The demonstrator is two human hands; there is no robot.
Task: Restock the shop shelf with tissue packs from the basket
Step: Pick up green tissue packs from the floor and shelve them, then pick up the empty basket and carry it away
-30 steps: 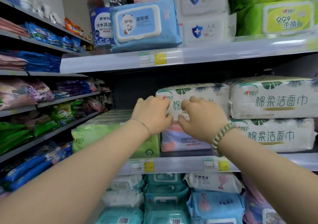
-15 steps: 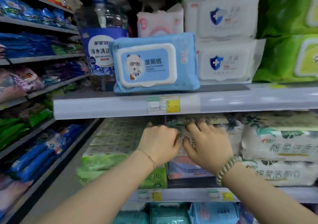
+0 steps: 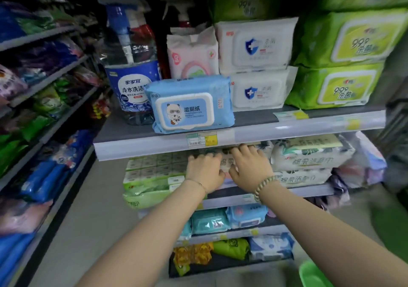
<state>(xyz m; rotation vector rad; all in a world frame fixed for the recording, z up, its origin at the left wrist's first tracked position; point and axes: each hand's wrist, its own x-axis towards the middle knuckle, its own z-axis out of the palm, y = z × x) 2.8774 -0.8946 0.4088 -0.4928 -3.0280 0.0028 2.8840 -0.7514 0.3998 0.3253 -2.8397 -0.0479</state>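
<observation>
Hands meet on one white tissue pack (image 3: 226, 165), which lies in the shelf (image 3: 309, 190) level under the blue wipes pack (image 3: 192, 105), just left of two stacked white packs (image 3: 309, 158) and right of the green packs (image 3: 150, 185). Our right hand (image 3: 250, 168) rests on its right half with fingers spread and straight, pressing rather than clasping. Our left hand (image 3: 204, 173) covers its left half, fingers bent onto the front; we cannot tell whether they pinch or only push. Only a strip of the pack shows, between our hands.
</observation>
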